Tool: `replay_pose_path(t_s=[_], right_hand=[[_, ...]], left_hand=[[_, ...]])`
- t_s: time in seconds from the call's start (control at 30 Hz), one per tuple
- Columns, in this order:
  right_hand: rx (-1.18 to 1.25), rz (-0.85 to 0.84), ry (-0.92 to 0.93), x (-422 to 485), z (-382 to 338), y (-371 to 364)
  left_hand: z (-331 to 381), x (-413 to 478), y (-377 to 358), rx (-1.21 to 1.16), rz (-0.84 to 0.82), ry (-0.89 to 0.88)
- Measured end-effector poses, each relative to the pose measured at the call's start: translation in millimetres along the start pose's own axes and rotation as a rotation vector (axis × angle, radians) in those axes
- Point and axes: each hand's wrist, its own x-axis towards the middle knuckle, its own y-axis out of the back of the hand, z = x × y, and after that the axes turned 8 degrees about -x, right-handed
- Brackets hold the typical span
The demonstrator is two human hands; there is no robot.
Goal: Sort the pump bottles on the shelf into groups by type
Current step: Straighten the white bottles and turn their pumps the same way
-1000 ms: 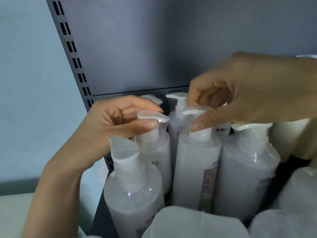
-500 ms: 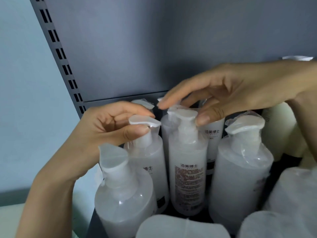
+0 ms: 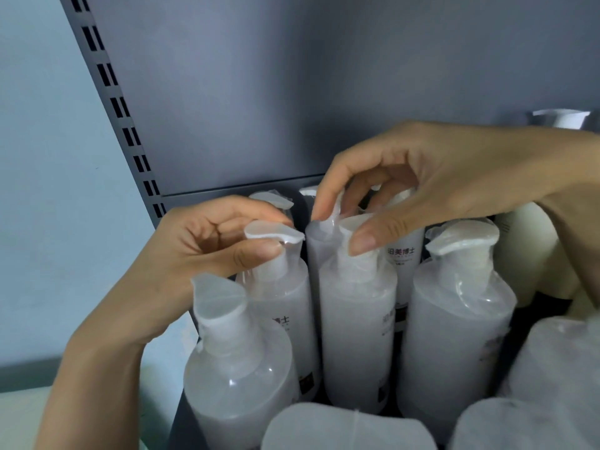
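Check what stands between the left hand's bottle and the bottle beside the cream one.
One pump bottle, its pump neck pinched by the right hand; the head view shows it.

**Around the rack**

A pale blue wall [image 3: 48, 190] fills the left side; along it runs a grey slotted upright [image 3: 113, 102] with paired black slots in a column; a plain grey back panel [image 3: 324, 76] spans the top; low left, a dark band [image 3: 26, 375] crosses the wall above a pale surface [image 3: 19, 414].

You had your left hand [image 3: 201, 254] and right hand [image 3: 438, 183], at least seven white pump bottles [image 3: 357, 319], and one cream bottle [image 3: 526, 254] right of them.
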Motion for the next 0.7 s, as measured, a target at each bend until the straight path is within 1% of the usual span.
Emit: replay_pose_path(t_s=[0.1,0.3,0.7], right_hand=[[-0.013,-0.025,-0.019,-0.9,-3.3,-3.2],[-0.127,0.074,-0.096,6.0,-1.8,-6.6],[-0.220,0.116,-0.134,9.2,1.7,-15.1]], left_hand=[[-0.9,-0.2,-0.2,-0.001,0.006,0.000],[-2.2,0.3,-0.7,0.008,0.021,-0.001],[-5.6,-1.2,1.9,0.019,-0.019,-0.020]])
